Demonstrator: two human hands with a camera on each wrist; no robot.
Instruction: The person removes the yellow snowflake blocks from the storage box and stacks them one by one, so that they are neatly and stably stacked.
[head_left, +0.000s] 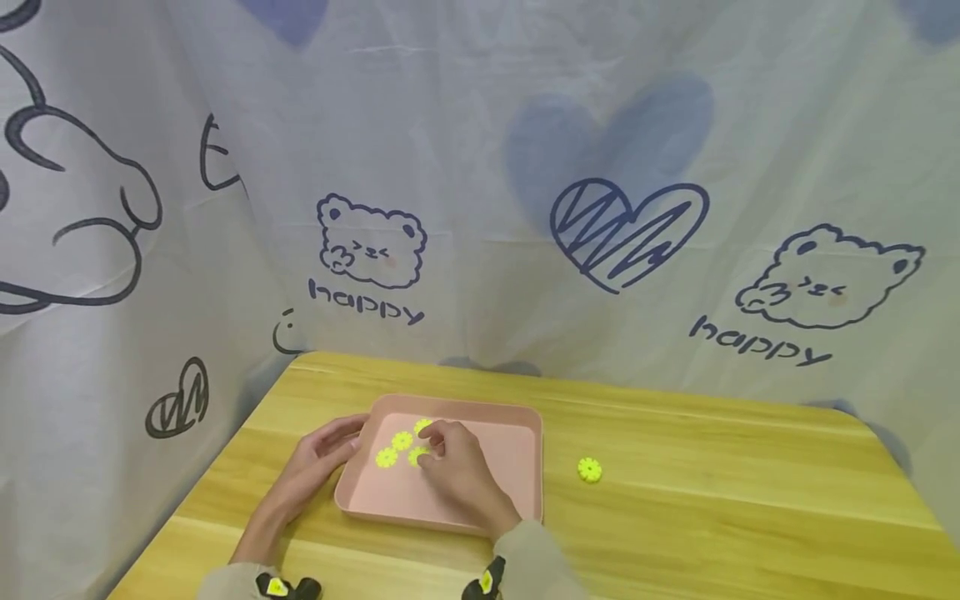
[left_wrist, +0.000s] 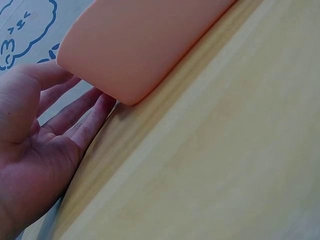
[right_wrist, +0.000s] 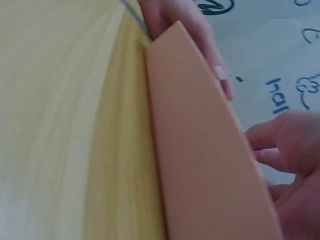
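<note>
A shallow pink tray [head_left: 513, 458] rests on the table, with several small yellow flower-shaped pieces [head_left: 386, 457] inside its left half. My left hand [head_left: 315, 465] touches the outside of the tray's left end, its fingers loosely extended along the wall; the left wrist view shows the thumb against the pink wall [left_wrist: 130, 47]. Over the tray is my right hand [head_left: 461, 471], thumb and index finger apart beside one yellow piece [head_left: 416, 456]. Nothing shows between those fingertips. In the right wrist view, the tray's side [right_wrist: 200, 145] partly hides the right hand [right_wrist: 295, 150].
One more yellow flower-shaped piece [head_left: 589, 470] lies on the wooden table [head_left: 712, 492], to the right of the tray. A pale cloth [head_left: 480, 150] printed with hearts and bear faces hangs behind the table and along its left side.
</note>
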